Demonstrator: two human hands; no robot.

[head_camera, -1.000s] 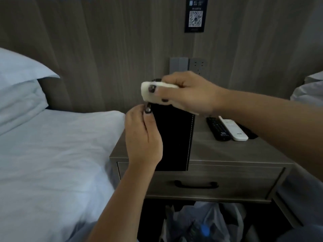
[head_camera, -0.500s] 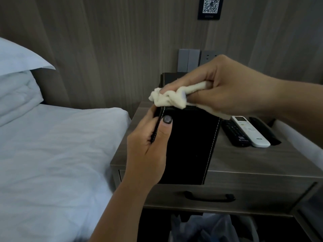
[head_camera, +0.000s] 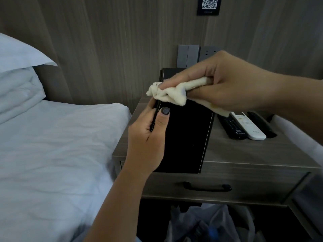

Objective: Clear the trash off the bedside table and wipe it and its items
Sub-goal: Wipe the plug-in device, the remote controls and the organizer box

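Note:
A tall black box with white stitching (head_camera: 185, 137) is held in front of the grey bedside table (head_camera: 244, 154). My left hand (head_camera: 148, 137) grips its left edge, thumb on the front face. My right hand (head_camera: 227, 86) holds a bunched cream cloth (head_camera: 171, 92) against the box's top rim. Two black remotes (head_camera: 230, 126) (head_camera: 260, 123) and a white remote (head_camera: 248, 126) lie side by side on the table's right part, behind the box.
A bed with white sheet (head_camera: 52, 145) and pillows (head_camera: 15, 70) lies to the left. A drawer with a black handle (head_camera: 207, 187) sits under the tabletop. A plastic bag (head_camera: 209, 224) lies below it. Wall switches (head_camera: 188, 55) and a QR sign (head_camera: 208, 5) hang on the wall behind.
The view has drawn closer to the table. My right hand's cloth slid from the box's top left to along its upper rim. My left hand's grip on the box stays the same.

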